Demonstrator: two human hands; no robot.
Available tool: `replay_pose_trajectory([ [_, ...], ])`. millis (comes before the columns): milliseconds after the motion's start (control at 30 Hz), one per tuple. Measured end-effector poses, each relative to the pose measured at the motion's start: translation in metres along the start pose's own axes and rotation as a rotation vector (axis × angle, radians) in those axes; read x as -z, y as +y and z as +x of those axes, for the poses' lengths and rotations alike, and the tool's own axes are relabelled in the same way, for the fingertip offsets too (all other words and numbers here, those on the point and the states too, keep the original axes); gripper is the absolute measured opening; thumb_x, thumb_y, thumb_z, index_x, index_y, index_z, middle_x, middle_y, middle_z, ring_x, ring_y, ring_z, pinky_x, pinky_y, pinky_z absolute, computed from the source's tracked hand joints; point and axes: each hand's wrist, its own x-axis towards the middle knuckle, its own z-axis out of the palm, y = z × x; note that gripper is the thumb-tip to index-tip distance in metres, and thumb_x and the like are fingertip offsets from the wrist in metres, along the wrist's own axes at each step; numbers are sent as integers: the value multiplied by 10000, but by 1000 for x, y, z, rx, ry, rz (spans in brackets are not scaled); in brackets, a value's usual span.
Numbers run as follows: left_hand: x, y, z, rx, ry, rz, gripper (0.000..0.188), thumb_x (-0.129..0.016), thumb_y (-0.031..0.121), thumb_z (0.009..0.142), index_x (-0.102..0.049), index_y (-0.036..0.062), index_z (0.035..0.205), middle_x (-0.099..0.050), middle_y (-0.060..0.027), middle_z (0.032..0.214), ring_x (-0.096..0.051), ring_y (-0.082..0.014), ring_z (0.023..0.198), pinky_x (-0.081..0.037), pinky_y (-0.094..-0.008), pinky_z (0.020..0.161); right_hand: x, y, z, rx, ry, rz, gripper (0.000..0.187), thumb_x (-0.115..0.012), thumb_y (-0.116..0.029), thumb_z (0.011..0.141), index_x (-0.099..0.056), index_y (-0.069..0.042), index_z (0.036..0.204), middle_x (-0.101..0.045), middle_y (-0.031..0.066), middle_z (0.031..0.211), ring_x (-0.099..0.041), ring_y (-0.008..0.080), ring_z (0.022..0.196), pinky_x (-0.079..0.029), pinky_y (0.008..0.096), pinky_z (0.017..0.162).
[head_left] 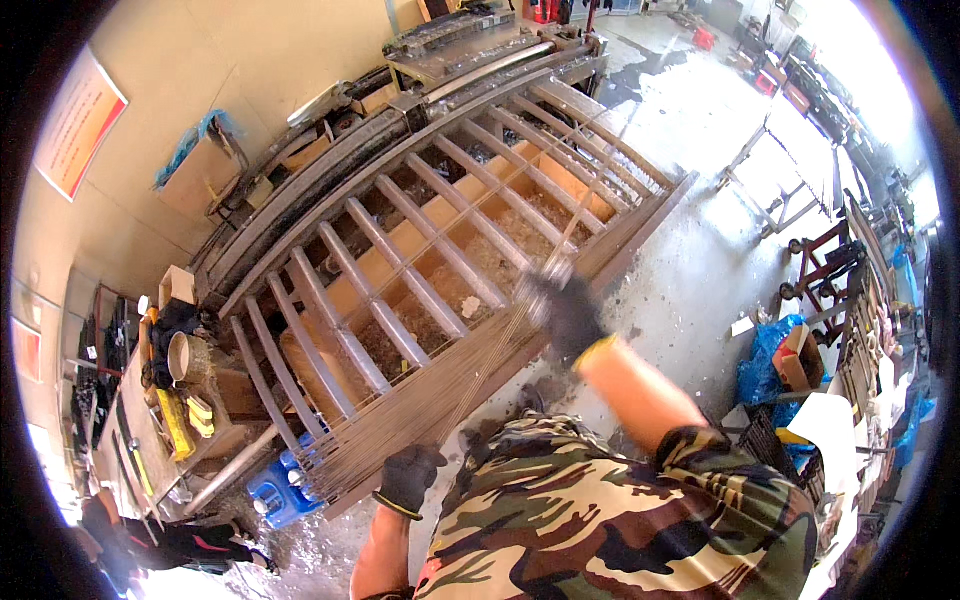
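Observation:
My left hand (408,480), in a black glove, is closed at the near end of a few thin metal rods (478,392). These rods slant up and away to the right, across the rack. My right hand (572,318), also gloved in black, is smeared by motion. It is closed around the rods partway along, with a shiny grey blurred thing (540,288) at its fingers that I cannot make out. Beneath both hands, a dense layer of long thin rods (385,440) lies along the near side of a rack of metal bars (375,310).
Under the rack are cardboard-coloured bins (440,260) with debris. A blue jug (285,492) stands at its near left, beside a bench with yellow tools (175,425). On the right are a blue plastic bag (770,355), a wheeled stand (825,280) and grey floor (680,300).

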Motion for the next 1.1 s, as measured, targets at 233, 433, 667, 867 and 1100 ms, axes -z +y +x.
replay_pose_trajectory([
  [233,3,10,-3,-98,-111,128,100,-598,67,681,-619,74,778,-597,-119,684,-575,-308,592,-461,-391,530,14,-12,23,-114,231,191,237,-635,-283,874,-646,-47,887,-624,46,765,-579,131,687,-459,275,641],
  [433,16,13,-6,-540,-156,415,69,-611,104,667,-605,67,725,-585,-138,694,-592,-356,684,-467,-431,604,21,-14,38,59,106,-18,214,-650,-268,862,-623,-71,941,-621,44,779,-592,145,726,-467,292,647],
  [667,13,-1,-12,-467,-167,324,104,-624,130,753,-603,28,753,-594,-118,672,-578,-289,592,-451,-369,525,18,-21,60,146,182,-97,132,-613,-217,847,-616,-86,834,-570,40,706,-570,184,647,-458,316,557],
  [867,33,31,-7,201,-44,-281,295,-563,243,918,-662,-28,856,-588,-60,583,-540,-121,493,-428,-258,470,-30,-40,25,204,31,-51,55,-599,-136,837,-611,-85,819,-573,82,689,-588,257,650,-470,364,571],
  [1100,32,34,-6,281,44,-273,227,-650,197,835,-667,-29,829,-657,-96,656,-582,-125,521,-452,-256,474,34,3,84,323,289,-358,95,-588,-153,873,-609,-62,852,-604,48,718,-600,217,663,-458,330,560],
])
